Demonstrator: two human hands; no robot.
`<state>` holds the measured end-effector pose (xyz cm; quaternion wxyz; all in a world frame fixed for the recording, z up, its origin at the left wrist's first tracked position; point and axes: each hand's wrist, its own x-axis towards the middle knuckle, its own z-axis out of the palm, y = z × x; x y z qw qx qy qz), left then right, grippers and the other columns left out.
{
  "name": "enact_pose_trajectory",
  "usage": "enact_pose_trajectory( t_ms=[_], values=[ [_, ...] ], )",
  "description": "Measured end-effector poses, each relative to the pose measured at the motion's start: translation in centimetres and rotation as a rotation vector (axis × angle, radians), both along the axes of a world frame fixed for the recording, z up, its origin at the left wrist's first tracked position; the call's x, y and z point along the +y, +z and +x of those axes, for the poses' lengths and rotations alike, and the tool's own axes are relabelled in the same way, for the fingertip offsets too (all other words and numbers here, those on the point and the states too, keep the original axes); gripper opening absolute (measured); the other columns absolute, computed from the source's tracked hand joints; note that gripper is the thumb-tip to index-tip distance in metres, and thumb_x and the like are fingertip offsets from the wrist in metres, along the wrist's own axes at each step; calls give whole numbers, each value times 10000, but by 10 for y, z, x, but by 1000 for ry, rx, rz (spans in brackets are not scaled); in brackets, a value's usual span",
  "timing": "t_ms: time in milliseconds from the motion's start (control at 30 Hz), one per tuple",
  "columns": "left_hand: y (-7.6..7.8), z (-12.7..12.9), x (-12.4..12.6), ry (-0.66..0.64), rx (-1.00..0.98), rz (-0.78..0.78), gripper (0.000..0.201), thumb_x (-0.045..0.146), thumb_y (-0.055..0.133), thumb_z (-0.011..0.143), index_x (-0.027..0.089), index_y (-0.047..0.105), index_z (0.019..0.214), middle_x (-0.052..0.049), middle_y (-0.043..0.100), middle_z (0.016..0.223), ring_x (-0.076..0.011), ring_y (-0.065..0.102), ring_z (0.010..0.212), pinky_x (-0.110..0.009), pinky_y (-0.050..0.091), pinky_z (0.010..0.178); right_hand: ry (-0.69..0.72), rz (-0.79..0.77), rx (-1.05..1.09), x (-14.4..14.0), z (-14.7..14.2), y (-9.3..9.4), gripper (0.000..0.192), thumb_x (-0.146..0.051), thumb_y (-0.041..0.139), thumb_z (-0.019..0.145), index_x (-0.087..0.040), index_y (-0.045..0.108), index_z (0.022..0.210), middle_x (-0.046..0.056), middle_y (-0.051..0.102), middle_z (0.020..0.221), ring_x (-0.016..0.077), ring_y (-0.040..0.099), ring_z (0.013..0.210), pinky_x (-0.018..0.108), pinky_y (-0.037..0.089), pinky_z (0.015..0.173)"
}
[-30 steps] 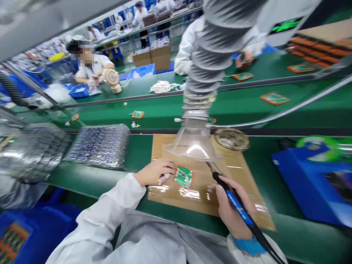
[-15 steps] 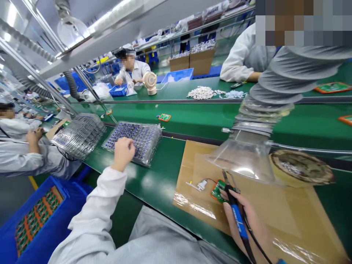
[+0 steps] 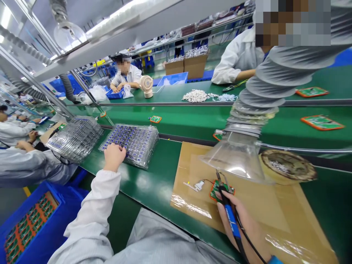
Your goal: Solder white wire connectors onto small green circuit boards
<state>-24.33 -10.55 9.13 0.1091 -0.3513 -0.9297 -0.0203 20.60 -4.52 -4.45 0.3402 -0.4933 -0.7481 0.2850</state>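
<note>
My left hand (image 3: 114,157) is over the near left part of a clear plastic tray (image 3: 137,141) filled with rows of small blue-marked parts. Its fingers are curled closed, and whatever they hold is hidden. In my right hand (image 3: 247,222) is a blue and black soldering iron (image 3: 232,219), its metal tip over a green circuit board (image 3: 214,189) with an orange rim. The right fingertips are at the board's near edge. A thin wire runs from the board to a small white plastic part (image 3: 199,185) on the brown work mat (image 3: 189,161).
A clear fume hood (image 3: 233,156) hangs over the mat, beside a round tin (image 3: 288,167) with bits of metal. Another tray stack (image 3: 77,137) lies left. Orange-rimmed boards (image 3: 321,122) lie on the green belt; a blue bin (image 3: 59,216) stands below left. Co-workers sit across and to the left.
My left hand has moved slightly left and its fingers now lie lower over the tray. The right hand keeps the iron at the board. The orange-rimmed boards at right appear further left.
</note>
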Motion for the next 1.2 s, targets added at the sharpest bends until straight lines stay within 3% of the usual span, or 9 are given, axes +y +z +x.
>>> enact_pose_trajectory(
  t_ms=[167, 433, 600, 733, 833, 933, 1067, 1167, 1200],
  values=[
    [-4, 2, 3, 25, 7, 32, 264, 371, 558, 917, 174, 726, 868, -157, 669, 1098, -343, 602, 1109, -468, 466, 955, 41, 24, -29, 4, 5, -10, 466, -540, 561, 939, -316, 597, 1346, 79, 788, 1184, 368, 775, 1053, 515, 661, 812],
    [-10, 4, 3, 42, 14, 90, 298, 405, 552, 921, 165, 722, 873, -170, 652, 1114, -348, 603, 1123, -472, 480, 959, 60, 48, -73, 5, 6, 1, 450, -537, 557, 957, -310, 588, 1345, 64, 778, 1220, 343, 778, 1053, 468, 668, 795],
    [-7, 4, 9, 59, 23, 89, 333, 415, 549, 918, 159, 755, 971, -186, 665, 1137, -366, 600, 1135, -492, 482, 970, 113, 68, -67, 9, 8, -6, 492, -551, 572, 948, -274, 595, 1354, 71, 785, 1202, 319, 795, 988, 418, 663, 727],
    [-2, -1, 15, 71, -53, 72, 350, 453, 557, 900, 176, 772, 884, -177, 692, 1078, -369, 617, 1088, -486, 503, 933, 148, 53, 21, 12, 16, -5, 503, -493, 611, 953, -262, 563, 1398, 72, 773, 1238, 288, 782, 1052, 429, 652, 862],
    [-3, -11, 20, 119, -96, 157, 289, 437, 599, 854, 186, 736, 812, -130, 698, 999, -335, 641, 1000, -475, 528, 912, 123, 18, 70, 15, 24, 3, 468, -414, 611, 970, -259, 546, 1407, 74, 769, 1248, 255, 765, 1112, 423, 632, 948],
    [-5, -16, 24, 92, -24, 385, 123, 321, 654, 768, 203, 662, 737, -54, 681, 919, -301, 651, 1000, -498, 534, 970, 140, 45, 73, 19, 26, 10, 446, -366, 605, 975, -263, 539, 1403, 74, 761, 1263, 241, 752, 1139, 421, 623, 975],
    [-3, 26, 28, -210, -55, 760, 72, 265, 688, 750, 235, 630, 781, 6, 704, 949, -294, 637, 1108, -538, 502, 1050, 78, 117, 38, 22, 24, 17, 403, -316, 607, 969, -246, 563, 1364, 89, 772, 1208, 258, 729, 1153, 440, 612, 981],
    [-10, 96, 39, -429, -617, 881, 152, 363, 710, 796, 222, 664, 828, -16, 740, 906, -239, 681, 897, -431, 572, 877, 44, 119, 15, 24, 22, 17, 387, -315, 597, 969, -247, 576, 1350, 93, 780, 1173, 267, 730, 1123, 459, 607, 977],
    [-15, 122, 45, -519, -963, 715, 184, 387, 706, 820, 206, 675, 832, -37, 756, 904, -224, 692, 858, -401, 580, 840, 37, 122, 7, 25, 22, 17, 381, -321, 594, 968, -251, 583, 1343, 89, 785, 1157, 270, 730, 1120, 467, 602, 983]
  ],
)
